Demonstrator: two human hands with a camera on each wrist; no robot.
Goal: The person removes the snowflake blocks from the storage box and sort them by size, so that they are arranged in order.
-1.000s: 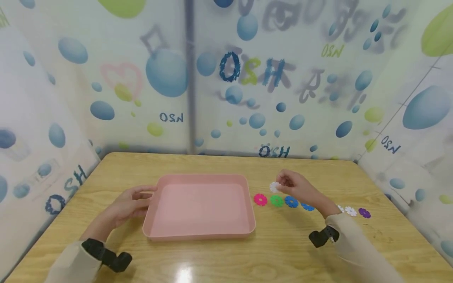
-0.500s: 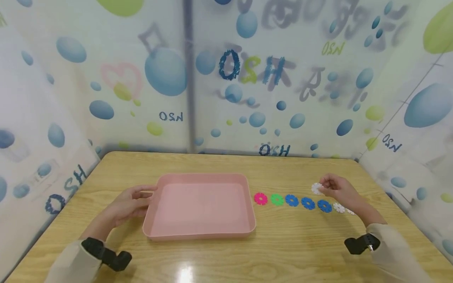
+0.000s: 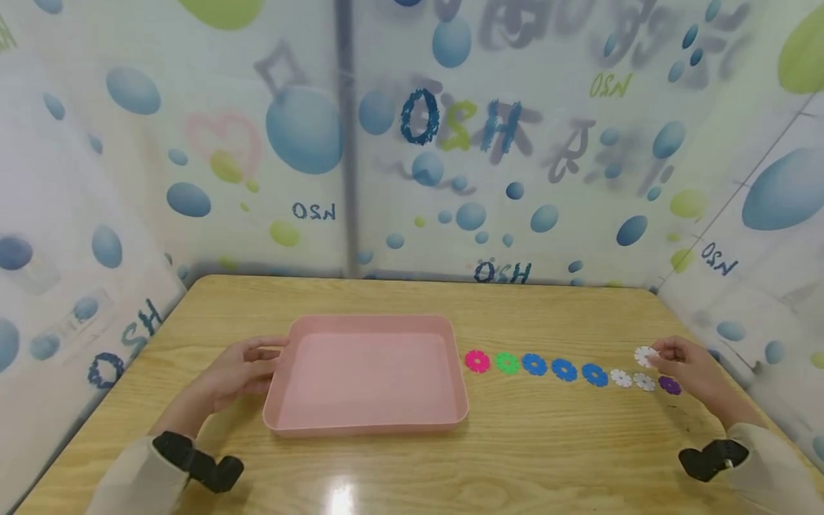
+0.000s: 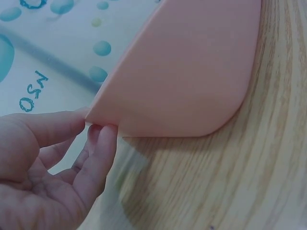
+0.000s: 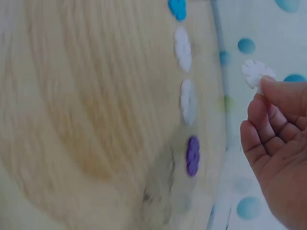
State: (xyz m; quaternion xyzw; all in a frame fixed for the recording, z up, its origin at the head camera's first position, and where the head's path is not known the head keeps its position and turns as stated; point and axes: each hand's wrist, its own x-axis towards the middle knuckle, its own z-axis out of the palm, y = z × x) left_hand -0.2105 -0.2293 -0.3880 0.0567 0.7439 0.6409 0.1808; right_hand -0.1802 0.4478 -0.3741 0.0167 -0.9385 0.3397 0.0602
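Note:
My right hand point(image 3: 695, 372) pinches a white flower-shaped plastic disc point(image 3: 645, 357) between thumb and fingertips. In the right wrist view the held white disc point(image 5: 255, 73) stands up from the fingertips, raised off the table. Below it lies a purple disc point(image 3: 669, 385), at the right end of a row of similar discs. My left hand point(image 3: 238, 375) is at the left side of a shallow pink tray point(image 3: 460, 400). As the left wrist view shows, the fingers of the left hand point(image 4: 62, 163) pinch the rim of the tray point(image 4: 182, 72) at a corner.
From the tray rightward the row runs through a pink disc point(image 3: 478, 361), a green disc point(image 3: 507, 363), three blue discs point(image 3: 564, 370) and two white discs point(image 3: 621, 378) to the purple one. All lie flat on the wooden table point(image 3: 515, 458). A patterned curtain point(image 3: 412, 179) hangs behind.
My right hand has carried the white disc rightward above the row, from near the green disc to above the purple one. The left hand and the tray stay in place.

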